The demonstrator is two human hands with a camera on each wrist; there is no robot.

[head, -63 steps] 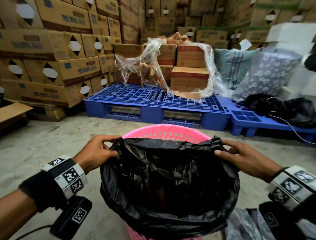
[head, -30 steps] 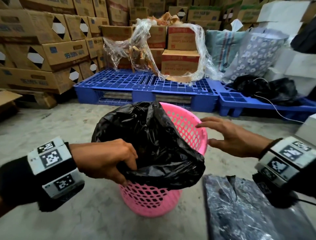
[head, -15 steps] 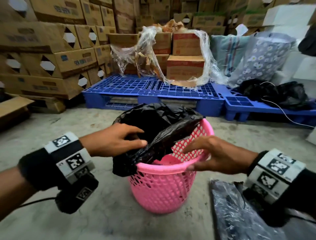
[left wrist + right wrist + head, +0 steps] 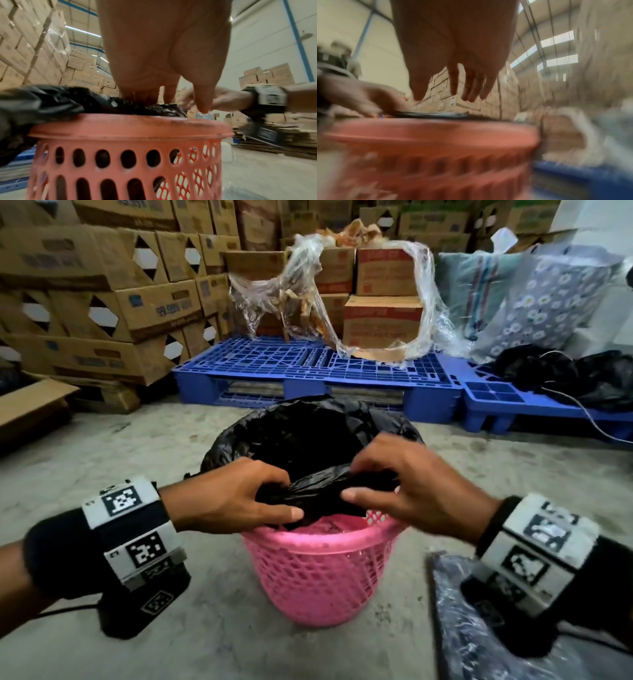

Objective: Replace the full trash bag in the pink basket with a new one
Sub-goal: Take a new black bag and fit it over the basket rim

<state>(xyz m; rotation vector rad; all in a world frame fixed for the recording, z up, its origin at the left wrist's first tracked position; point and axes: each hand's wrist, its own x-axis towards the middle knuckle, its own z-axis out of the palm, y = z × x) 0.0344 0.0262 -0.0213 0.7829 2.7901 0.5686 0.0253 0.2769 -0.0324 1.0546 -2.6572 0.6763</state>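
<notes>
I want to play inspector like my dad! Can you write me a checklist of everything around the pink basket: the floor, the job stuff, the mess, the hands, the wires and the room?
Surface: bare grey concrete floor, dusty and stained.
Job's things: pink basket upright on the floor; black trash bag draped over its far rim, near edge bunched above the opening.
Clutter: flat pack of dark plastic lying right of the basket.
Grips: left hand and right hand both pinch the bag's bunched edge.
Cables: white cable trailing off the right blue pallet.
Surroundings: stacked cardboard boxes, torn clear wrap, a floral bag.
</notes>
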